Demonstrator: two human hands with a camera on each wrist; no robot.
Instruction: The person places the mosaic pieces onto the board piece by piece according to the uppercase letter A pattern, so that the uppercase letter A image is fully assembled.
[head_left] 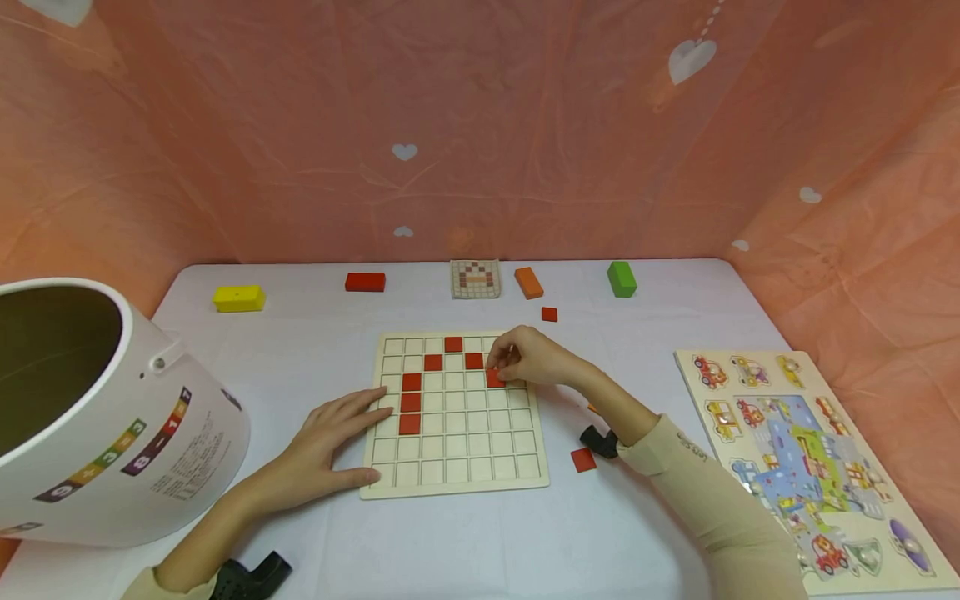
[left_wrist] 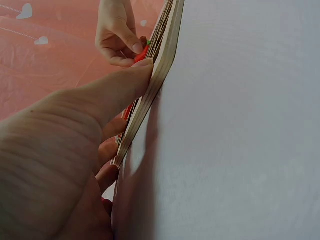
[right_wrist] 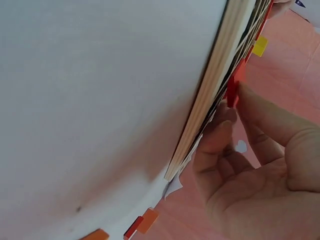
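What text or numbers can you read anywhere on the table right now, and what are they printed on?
"3": green square on the white bucket.
"8": purple square on the bucket.
"1": red square on the bucket.
Other coloured squares and the block of fine print on the bucket: too blurred to read.
Vehicle puzzle board: pictures only, no readable text.
Grid board: no text.

Bright, even, pink-tinted light; soft shadows under the hands; wide-angle bending at the edges; both wrist views blurred close-up.
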